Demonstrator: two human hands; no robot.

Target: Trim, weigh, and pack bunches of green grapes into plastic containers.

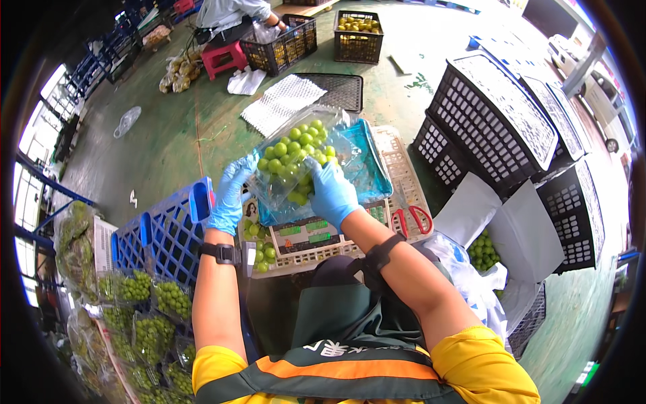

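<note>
In front of me a clear plastic box of green grapes [294, 149] is tilted over the turquoise tray [375, 176] of a weighing scale [311, 236]. My left hand [231, 195], in a blue glove, grips the box's left edge. My right hand [332, 193], also gloved, is closed on its near right side, with fingers against the plastic over the grapes. The plastic hides the fingertips in part. Loose green grapes [263, 254] lie beside the scale, in a pale crate [397, 145] beneath it.
Red-handled scissors [418, 220] rest on the crate's right. Black crates [491, 111] stack at right, near a paper-lined crate of grapes [483, 252]. A blue basket [158, 225] and packed grapes [151, 337] are at left. A person [229, 17] works beside a black crate [286, 47].
</note>
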